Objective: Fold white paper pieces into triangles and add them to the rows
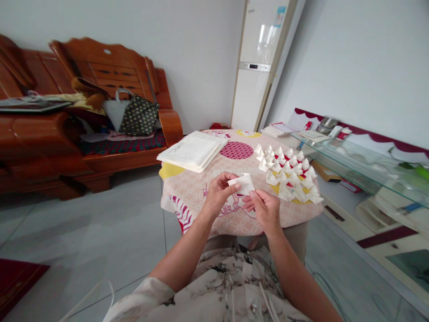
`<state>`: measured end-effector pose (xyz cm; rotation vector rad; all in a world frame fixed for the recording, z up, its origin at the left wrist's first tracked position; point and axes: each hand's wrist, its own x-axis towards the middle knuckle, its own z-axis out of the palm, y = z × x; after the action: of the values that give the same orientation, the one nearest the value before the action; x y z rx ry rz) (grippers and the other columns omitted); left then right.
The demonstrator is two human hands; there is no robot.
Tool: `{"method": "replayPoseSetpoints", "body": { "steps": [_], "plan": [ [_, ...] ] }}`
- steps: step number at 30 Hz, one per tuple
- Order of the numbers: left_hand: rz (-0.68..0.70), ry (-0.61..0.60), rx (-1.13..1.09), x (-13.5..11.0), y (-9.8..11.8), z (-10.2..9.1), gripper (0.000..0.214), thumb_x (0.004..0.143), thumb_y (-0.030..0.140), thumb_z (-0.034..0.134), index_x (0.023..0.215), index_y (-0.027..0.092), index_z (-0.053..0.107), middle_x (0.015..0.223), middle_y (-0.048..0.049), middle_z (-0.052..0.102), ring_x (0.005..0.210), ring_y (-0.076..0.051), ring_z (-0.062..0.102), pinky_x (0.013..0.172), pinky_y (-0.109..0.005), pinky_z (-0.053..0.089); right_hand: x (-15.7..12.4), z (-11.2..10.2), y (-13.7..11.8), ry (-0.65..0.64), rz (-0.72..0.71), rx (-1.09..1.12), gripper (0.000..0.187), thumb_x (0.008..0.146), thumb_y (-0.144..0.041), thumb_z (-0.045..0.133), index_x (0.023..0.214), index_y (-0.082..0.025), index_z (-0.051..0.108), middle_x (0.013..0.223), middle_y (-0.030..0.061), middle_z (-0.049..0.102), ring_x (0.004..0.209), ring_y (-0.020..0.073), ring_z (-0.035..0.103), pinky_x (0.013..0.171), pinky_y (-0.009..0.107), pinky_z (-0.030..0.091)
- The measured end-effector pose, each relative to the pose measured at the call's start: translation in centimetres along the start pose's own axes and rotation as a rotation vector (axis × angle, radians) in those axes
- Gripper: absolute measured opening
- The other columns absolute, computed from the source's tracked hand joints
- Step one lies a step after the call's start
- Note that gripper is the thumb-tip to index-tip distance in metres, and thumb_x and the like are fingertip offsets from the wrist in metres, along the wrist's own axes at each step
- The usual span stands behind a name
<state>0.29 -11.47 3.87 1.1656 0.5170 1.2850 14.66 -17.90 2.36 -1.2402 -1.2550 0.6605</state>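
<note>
Between my two hands, above the near part of the cloth-covered table (201, 197), is a small folded piece of white paper (244, 184). My left hand (221, 190) is closed on its left side, thumb on top. The lower right corner is pinched between the thumb and finger of my right hand (264, 208). To the right on the table stand several folded white paper pieces (288, 170) with pointed tips, set close together in rows. A stack of flat white paper sheets (192, 150) lies at the left back of the table.
A glass-topped cabinet (365, 165) with papers and small items runs along the right. Behind the table stands a tall white air conditioner (256, 58). A wooden sofa (110, 76) holding bags is at the left. A cable (90, 295) lies on the floor at lower left.
</note>
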Motion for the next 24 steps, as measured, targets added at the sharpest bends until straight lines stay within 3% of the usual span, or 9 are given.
{"method": "replayPoseSetpoints", "body": {
  "steps": [2, 5, 8, 13, 19, 24],
  "plan": [
    [0.041, 0.019, 0.016, 0.1, -0.1, -0.1, 0.039, 0.064, 0.036, 0.086, 0.088, 0.015, 0.064, 0.104, -0.0058, 0.066, 0.084, -0.015, 0.060, 0.070, -0.022, 0.047, 0.1, -0.1, 0.0, 0.013, 0.026, 0.086, 0.038, 0.089, -0.051, 0.059, 0.072, -0.019, 0.069, 0.066, 0.0047, 0.073, 0.048, 0.0174, 0.065, 0.044, 0.027, 0.052],
    [0.051, 0.066, 0.022, 0.3, -0.4, -0.2, 0.053, 0.064, 0.036, 0.087, 0.108, 0.019, 0.063, 0.134, -0.0101, 0.056, 0.111, -0.022, 0.057, 0.081, -0.026, 0.050, 0.1, -0.1, 0.0, -0.007, 0.038, 0.165, 0.037, 0.088, -0.050, 0.061, 0.073, -0.018, 0.071, 0.067, 0.0059, 0.074, 0.049, 0.0177, 0.066, 0.045, 0.027, 0.053],
    [-0.012, 0.049, -0.051, 0.4, -0.7, -0.3, 0.076, 0.065, 0.036, 0.087, 0.131, 0.023, 0.053, 0.144, -0.0127, 0.049, 0.120, -0.025, 0.055, 0.087, -0.030, 0.050, 0.1, 0.0, 0.1, -0.035, 0.050, 0.231, 0.036, 0.087, -0.049, 0.063, 0.074, -0.017, 0.072, 0.071, 0.0071, 0.075, 0.053, 0.0181, 0.067, 0.049, 0.028, 0.055],
    [-0.117, -0.027, -0.172, 0.2, -0.6, -0.2, 0.087, 0.062, 0.031, 0.089, 0.139, 0.022, 0.048, 0.120, -0.0105, 0.067, 0.099, -0.020, 0.066, 0.081, -0.029, 0.052, 0.1, 0.0, 0.7, -0.082, 0.106, 0.337, 0.035, 0.084, -0.049, 0.067, 0.076, -0.015, 0.072, 0.073, 0.0087, 0.076, 0.056, 0.0187, 0.068, 0.050, 0.029, 0.055],
    [-0.039, 0.001, -0.107, 0.1, -0.1, 0.2, 0.044, 0.065, 0.029, 0.086, 0.104, 0.016, 0.070, 0.094, -0.0049, 0.074, 0.080, -0.015, 0.067, 0.073, -0.025, 0.051, 0.1, 0.0, 1.3, -0.151, 0.178, 0.396, 0.035, 0.082, -0.049, 0.070, 0.077, -0.015, 0.071, 0.075, 0.0094, 0.076, 0.058, 0.0180, 0.068, 0.051, 0.028, 0.055],
    [-0.011, 0.031, -0.017, 0.0, 0.1, 0.3, 0.029, 0.067, 0.031, 0.085, 0.087, 0.014, 0.072, 0.080, -0.0033, 0.072, 0.067, -0.013, 0.064, 0.064, -0.024, 0.050, 0.2, -0.1, 1.4, -0.201, 0.212, 0.351, 0.036, 0.079, -0.050, 0.072, 0.085, -0.014, 0.074, 0.076, 0.0091, 0.075, 0.062, 0.0196, 0.070, 0.055, 0.029, 0.056]
  ]
}}
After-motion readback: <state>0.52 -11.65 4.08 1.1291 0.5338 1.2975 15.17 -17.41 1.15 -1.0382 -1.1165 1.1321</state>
